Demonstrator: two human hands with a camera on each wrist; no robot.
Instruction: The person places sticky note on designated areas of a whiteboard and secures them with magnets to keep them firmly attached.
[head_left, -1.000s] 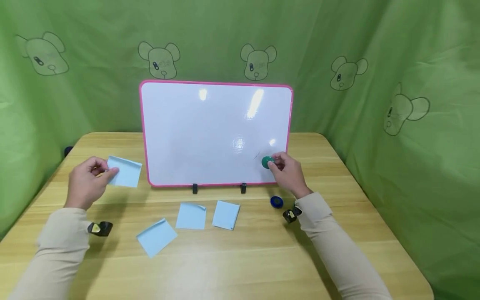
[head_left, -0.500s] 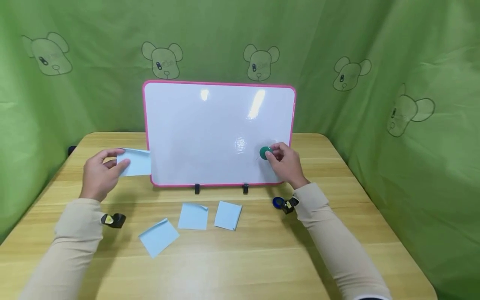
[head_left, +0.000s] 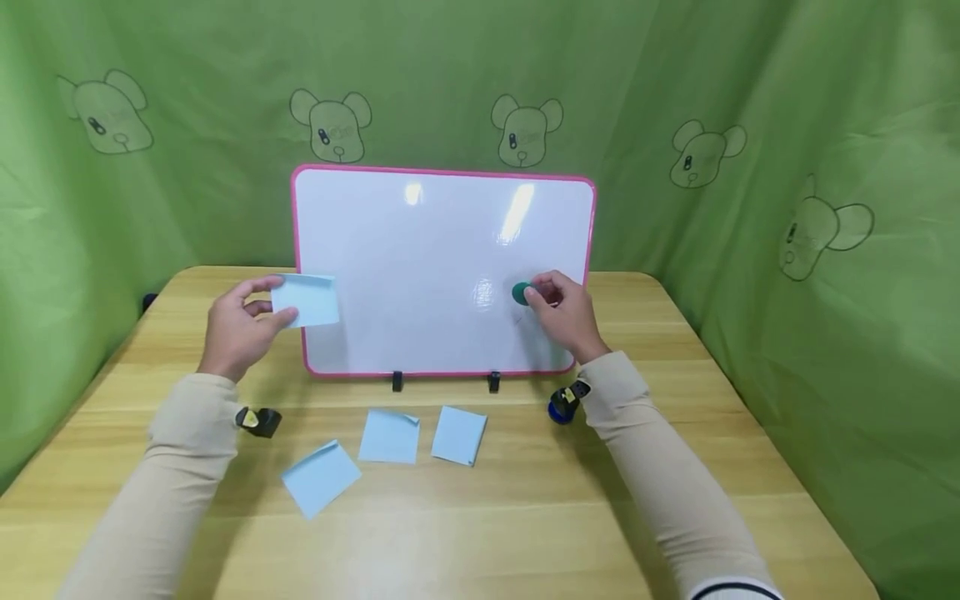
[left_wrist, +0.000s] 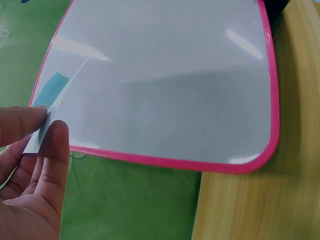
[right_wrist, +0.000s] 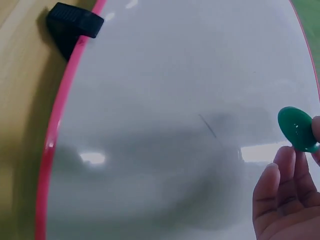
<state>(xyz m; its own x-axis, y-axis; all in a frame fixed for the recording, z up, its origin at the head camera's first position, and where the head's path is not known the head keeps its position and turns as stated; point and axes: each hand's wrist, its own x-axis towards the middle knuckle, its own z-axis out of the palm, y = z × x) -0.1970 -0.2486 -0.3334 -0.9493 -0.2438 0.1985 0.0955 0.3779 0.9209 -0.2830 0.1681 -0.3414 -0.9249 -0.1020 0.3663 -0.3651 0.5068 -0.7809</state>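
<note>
A whiteboard (head_left: 427,250) with a pink frame stands upright on the table. My left hand (head_left: 242,327) pinches a light blue sticky note (head_left: 309,300) between fingers and thumb, in front of the board's left edge. In the left wrist view the note (left_wrist: 51,90) is seen nearly edge-on. A round green magnet (head_left: 522,293) is pinched in my right hand (head_left: 567,315), before the board's lower right part. The right wrist view shows this magnet (right_wrist: 296,127) held by its rim; whether it touches the board I cannot tell.
Three more blue notes lie on the table: a left one (head_left: 321,478), a middle one (head_left: 390,436) and a right one (head_left: 459,435). A blue magnet (head_left: 561,411) sits partly hidden below the right wrist camera. Two black clips (head_left: 397,381) hold the board's bottom edge.
My left hand has carried the note right and up, from beside the board to in front of its left edge. The right hand has moved slightly up and left with the green magnet.
</note>
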